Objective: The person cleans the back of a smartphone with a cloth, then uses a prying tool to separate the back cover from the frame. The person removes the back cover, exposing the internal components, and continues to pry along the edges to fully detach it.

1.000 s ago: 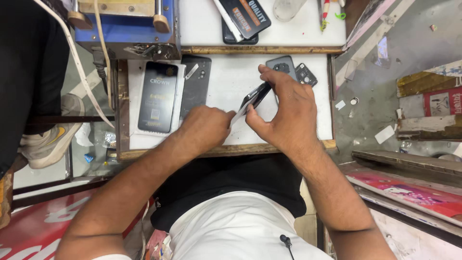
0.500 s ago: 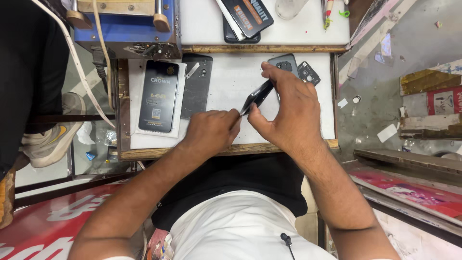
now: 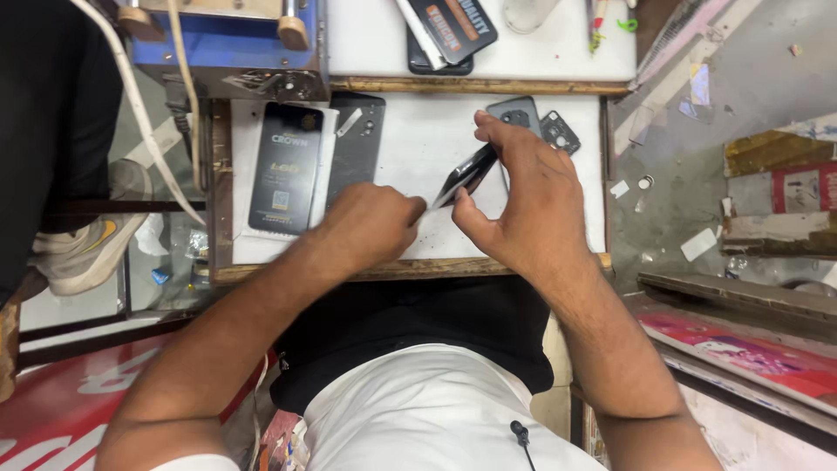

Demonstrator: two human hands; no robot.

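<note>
Both hands [image 3: 453, 205] hold the phone [image 3: 468, 173] tilted (long axis diagonal).

- White desk [image 3: 410, 148] with a wooden edge lies beneath the hands.
- Grey concrete floor [image 3: 680, 113] right of them.
- Blue machine [image 3: 218, 44] sits up left.

— What colour was the phone [image 3: 466, 174] between the hands?
— Glossy black, edge-on. The tabletop [image 3: 418, 148] under it was white, with a brown wooden rim.
— And the flat pack [image 3: 286, 167] to the left?
— Black with pale lettering, lying on white paper. Beside it lay a matte dark grey back cover [image 3: 356, 144].
— The machine [image 3: 222, 44] above?
— Blue, with a cream cable [image 3: 144, 113].
</note>
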